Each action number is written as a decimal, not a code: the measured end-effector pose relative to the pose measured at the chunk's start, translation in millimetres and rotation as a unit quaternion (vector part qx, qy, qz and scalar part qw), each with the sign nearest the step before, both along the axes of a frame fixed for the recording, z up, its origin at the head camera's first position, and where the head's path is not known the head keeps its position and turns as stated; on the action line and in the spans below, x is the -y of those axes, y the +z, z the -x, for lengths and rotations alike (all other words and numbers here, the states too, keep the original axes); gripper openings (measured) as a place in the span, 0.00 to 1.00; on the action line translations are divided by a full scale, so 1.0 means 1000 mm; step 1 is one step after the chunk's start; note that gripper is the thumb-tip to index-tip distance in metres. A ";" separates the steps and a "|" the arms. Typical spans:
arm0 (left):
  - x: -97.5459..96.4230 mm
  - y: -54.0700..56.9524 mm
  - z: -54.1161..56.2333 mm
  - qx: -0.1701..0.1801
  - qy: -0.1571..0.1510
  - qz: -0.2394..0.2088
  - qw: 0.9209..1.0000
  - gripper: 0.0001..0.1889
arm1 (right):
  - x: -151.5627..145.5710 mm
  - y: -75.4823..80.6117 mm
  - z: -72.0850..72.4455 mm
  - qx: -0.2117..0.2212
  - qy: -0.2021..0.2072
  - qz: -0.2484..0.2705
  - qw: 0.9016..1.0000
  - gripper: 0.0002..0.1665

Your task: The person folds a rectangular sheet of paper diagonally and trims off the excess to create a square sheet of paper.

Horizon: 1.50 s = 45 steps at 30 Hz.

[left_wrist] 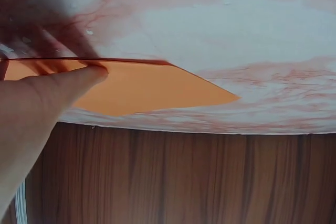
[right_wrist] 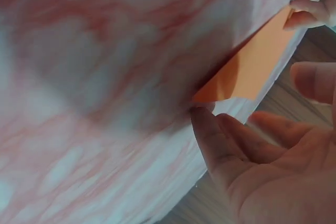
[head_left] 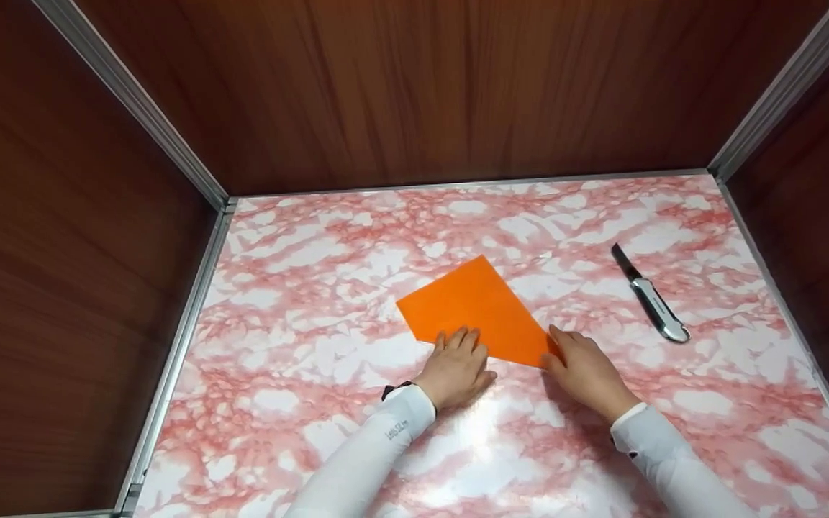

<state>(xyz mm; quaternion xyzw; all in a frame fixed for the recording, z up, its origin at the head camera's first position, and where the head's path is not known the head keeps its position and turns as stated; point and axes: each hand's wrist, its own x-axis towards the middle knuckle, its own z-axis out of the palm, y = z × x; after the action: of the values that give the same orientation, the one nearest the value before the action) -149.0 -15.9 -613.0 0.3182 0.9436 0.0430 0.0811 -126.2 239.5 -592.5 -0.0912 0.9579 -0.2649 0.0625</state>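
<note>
A folded sheet of orange paper (head_left: pixel 468 306) lies on the marbled surface, its narrow tip pointing toward the near right. My left hand (head_left: pixel 456 368) rests with its fingertips on the paper's near edge; the left wrist view shows one finger (left_wrist: pixel 86 77) stretched along the orange paper (left_wrist: pixel 152 85). At the narrow tip, my right hand (head_left: pixel 586 370) touches the paper with thumb and fingertips. In the right wrist view this hand (right_wrist: pixel 273 161) has its fingers spread and fairly straight, one fingertip against the paper's corner (right_wrist: pixel 215 90). The fingertips partly hide that corner.
A utility knife (head_left: pixel 655 306) with its dark blade out lies to the right of the paper, blade end away from me. Brown wood-grain panels (head_left: pixel 458 93) enclose the back and both sides, with metal strips (head_left: pixel 170 151) along their joints.
</note>
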 end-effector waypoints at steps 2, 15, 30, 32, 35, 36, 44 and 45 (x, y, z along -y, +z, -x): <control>-0.003 0.000 0.001 -0.012 0.005 0.006 1.000 0.23 | 0.003 0.002 0.005 0.006 -0.004 0.010 1.000 0.36; -0.004 -0.003 0.002 -0.033 -0.006 0.041 0.999 0.31 | 0.007 0.005 0.023 0.050 -0.025 0.035 0.998 0.33; -0.007 -0.005 0.005 -0.037 -0.008 -0.001 0.999 0.15 | 0.011 0.002 0.047 0.071 -0.075 0.144 0.984 0.31; -0.009 -0.005 0.006 -0.033 -0.003 -0.006 0.999 0.14 | 0.012 0.003 0.049 0.076 -0.076 0.153 0.982 0.31; -0.010 -0.005 0.008 -0.036 -0.002 -0.007 0.999 0.14 | 0.013 0.004 0.052 0.078 -0.074 0.160 0.981 0.32; -0.011 -0.006 0.008 -0.039 -0.002 -0.008 0.999 0.14 | 0.014 0.004 0.053 0.081 -0.077 0.162 0.980 0.32; -0.009 -0.010 0.009 -0.052 -0.001 -0.017 0.999 0.17 | 0.019 0.010 0.062 0.183 -0.137 0.273 0.934 0.36; -0.009 -0.011 0.008 -0.053 -0.002 -0.017 0.998 0.17 | 0.020 0.011 0.063 0.192 -0.142 0.278 0.930 0.36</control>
<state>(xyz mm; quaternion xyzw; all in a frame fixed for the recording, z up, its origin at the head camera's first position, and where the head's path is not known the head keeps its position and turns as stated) -157.5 -7.0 -623.5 0.3236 0.9449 0.0419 0.0261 -189.4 219.8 -581.4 0.0846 0.8186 -0.5390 0.1795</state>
